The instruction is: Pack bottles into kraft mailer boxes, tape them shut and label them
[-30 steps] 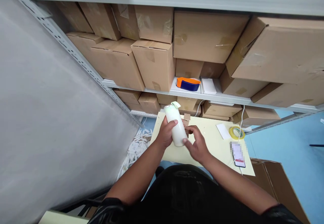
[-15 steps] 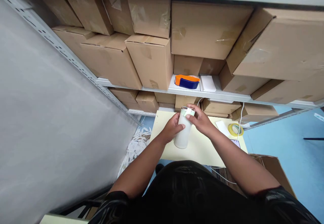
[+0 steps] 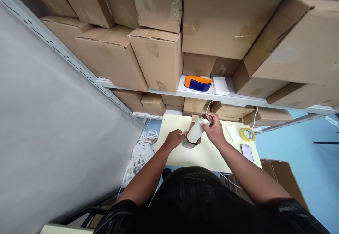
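A white tumbler with a pale green band near its rim is tilted, its lower end at the mouth of a small open cardboard box. My right hand is closed round the tumbler's upper end, with a small white piece showing by the thumb. At the box's left side my left hand pinches a raised flap between thumb and fingers. The box stands on the pale yellow table, and its inside is mostly hidden by the tumbler.
Yellow tape rolls, a white card and a phone lie on the table's right. Behind rise shelves of cardboard boxes, with an orange-and-blue tape dispenser. White scraps cover the floor at left.
The small box now stands open on the table. My left hand has left the tumbler and holds a box flap. My right hand has tilted the tumbler over the box.
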Tool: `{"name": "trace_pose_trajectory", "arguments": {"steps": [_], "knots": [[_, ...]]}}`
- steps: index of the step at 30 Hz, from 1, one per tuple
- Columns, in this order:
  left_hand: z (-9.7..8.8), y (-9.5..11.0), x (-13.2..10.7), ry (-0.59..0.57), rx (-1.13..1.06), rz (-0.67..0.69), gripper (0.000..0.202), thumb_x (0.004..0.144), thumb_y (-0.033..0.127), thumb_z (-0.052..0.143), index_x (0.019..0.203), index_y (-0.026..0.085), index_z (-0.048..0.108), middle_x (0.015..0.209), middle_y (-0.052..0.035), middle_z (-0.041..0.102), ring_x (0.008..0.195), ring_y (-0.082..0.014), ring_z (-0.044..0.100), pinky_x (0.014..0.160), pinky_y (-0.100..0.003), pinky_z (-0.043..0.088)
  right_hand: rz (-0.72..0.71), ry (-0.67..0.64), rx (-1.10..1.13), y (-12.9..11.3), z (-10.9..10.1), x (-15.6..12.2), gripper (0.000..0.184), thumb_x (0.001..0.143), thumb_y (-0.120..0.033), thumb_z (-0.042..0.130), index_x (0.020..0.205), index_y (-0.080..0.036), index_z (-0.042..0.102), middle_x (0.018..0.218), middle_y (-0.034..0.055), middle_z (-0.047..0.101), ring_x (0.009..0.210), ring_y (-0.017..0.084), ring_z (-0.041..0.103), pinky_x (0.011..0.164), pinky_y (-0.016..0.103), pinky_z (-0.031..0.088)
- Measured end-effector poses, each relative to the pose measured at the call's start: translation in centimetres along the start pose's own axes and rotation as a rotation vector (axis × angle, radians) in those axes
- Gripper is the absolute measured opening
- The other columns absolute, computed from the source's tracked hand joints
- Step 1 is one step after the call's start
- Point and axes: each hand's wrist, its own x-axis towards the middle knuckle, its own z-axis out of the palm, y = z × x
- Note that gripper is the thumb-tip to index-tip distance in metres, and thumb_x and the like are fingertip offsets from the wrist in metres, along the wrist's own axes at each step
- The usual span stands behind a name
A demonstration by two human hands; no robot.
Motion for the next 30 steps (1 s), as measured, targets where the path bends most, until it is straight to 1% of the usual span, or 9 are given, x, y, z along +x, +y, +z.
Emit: {"name": "trace_pose_trajectory", "arguments": {"steps": [3, 5, 10, 15, 20, 24, 27, 29, 30], "knots": [[0.7, -0.5, 0.4, -0.034, -0.124, -0.042, 0.012, 0.087, 0.031, 0.066, 0.087, 0.020, 0.070, 0.083, -0.0043, 0.075, 0.080, -0.0202, 0.074, 0.075, -0.029, 0.054, -0.012, -0.061, -0.118, 1.4, 1.0, -0.7, 0.061, 0.076, -0.041, 0.076, 0.129, -0.023, 0.052, 0.121, 0.0094, 0.068, 0.103, 0.023, 0.065, 0.098, 0.043, 0.053], [1.0, -0.7, 0.3, -0.029, -0.168, -0.064, 0.010, 0.086, 0.028, 0.065, 0.083, 0.019, 0.068, 0.080, -0.0037, 0.074, 0.072, -0.0189, 0.074, 0.068, -0.027, 0.053, -0.020, -0.086, -0.155, 1.9, 1.2, -1.1, 0.063, 0.077, -0.042, 0.075, 0.131, -0.023, 0.050, 0.123, 0.0103, 0.068, 0.103, 0.024, 0.065, 0.097, 0.044, 0.054], [1.2, -0.7, -0.2, -0.017, -0.270, -0.124, 0.010, 0.085, 0.028, 0.065, 0.080, 0.019, 0.064, 0.071, -0.0025, 0.071, 0.067, -0.0187, 0.073, 0.055, -0.025, 0.050, -0.048, -0.100, -0.208, 2.1, 0.9, -1.7, 0.067, 0.078, -0.042, 0.074, 0.136, -0.024, 0.049, 0.125, 0.0116, 0.068, 0.110, 0.027, 0.066, 0.100, 0.047, 0.053], [1.7, -0.4, -0.9, -0.028, -0.325, -0.110, 0.009, 0.084, 0.027, 0.066, 0.080, 0.019, 0.064, 0.071, -0.0019, 0.071, 0.065, -0.0182, 0.072, 0.056, -0.025, 0.051, -0.136, -0.232, -0.408, 2.8, 1.1, -2.4, 0.072, 0.077, -0.039, 0.073, 0.143, -0.022, 0.049, 0.127, 0.0121, 0.067, 0.113, 0.030, 0.065, 0.100, 0.047, 0.052], [2.2, -0.7, -1.5, -0.021, -0.322, -0.102, 0.009, 0.085, 0.027, 0.066, 0.081, 0.019, 0.064, 0.068, -0.0002, 0.069, 0.065, -0.0165, 0.072, 0.056, -0.023, 0.049, -0.242, -0.417, -0.701, 5.4, 2.1, -3.9, 0.058, 0.074, -0.030, 0.073, 0.130, -0.019, 0.059, 0.112, 0.0124, 0.070, 0.109, 0.034, 0.059, 0.098, 0.048, 0.047], [2.9, -1.2, -1.6, -0.038, -0.307, -0.073, 0.010, 0.087, 0.029, 0.064, 0.087, 0.019, 0.065, 0.072, -0.0001, 0.070, 0.067, -0.0168, 0.072, 0.056, -0.023, 0.048, -0.215, -0.435, -0.872, 6.5, 2.5, -4.9, 0.054, 0.074, -0.026, 0.071, 0.126, -0.019, 0.061, 0.119, 0.0144, 0.065, 0.112, 0.035, 0.054, 0.097, 0.049, 0.042], [3.3, -1.3, -1.7, -0.032, -0.285, -0.056, 0.011, 0.088, 0.031, 0.064, 0.087, 0.020, 0.065, 0.072, 0.0005, 0.070, 0.067, -0.0160, 0.072, 0.058, -0.024, 0.048, -0.193, -0.492, -0.890, 6.3, 2.1, -5.1, 0.060, 0.073, -0.028, 0.073, 0.131, -0.021, 0.060, 0.124, 0.0142, 0.062, 0.115, 0.036, 0.052, 0.099, 0.050, 0.041], [3.3, -1.2, -1.9, -0.023, -0.272, -0.054, 0.011, 0.088, 0.030, 0.062, 0.086, 0.020, 0.065, 0.070, 0.0011, 0.068, 0.066, -0.0160, 0.071, 0.061, -0.025, 0.049, -0.209, -0.531, -0.825, 6.3, 1.5, -5.1, 0.067, 0.072, -0.028, 0.074, 0.137, -0.023, 0.057, 0.131, 0.0136, 0.059, 0.120, 0.036, 0.051, 0.103, 0.051, 0.041], [3.2, -1.2, -2.1, -0.019, -0.264, -0.045, 0.011, 0.089, 0.030, 0.061, 0.085, 0.020, 0.065, 0.069, 0.0012, 0.067, 0.067, -0.0161, 0.070, 0.063, -0.025, 0.050, -0.207, -0.508, -0.776, 6.5, 1.1, -5.2, 0.069, 0.073, -0.028, 0.073, 0.139, -0.023, 0.055, 0.134, 0.0138, 0.058, 0.124, 0.036, 0.050, 0.105, 0.052, 0.041]]}}
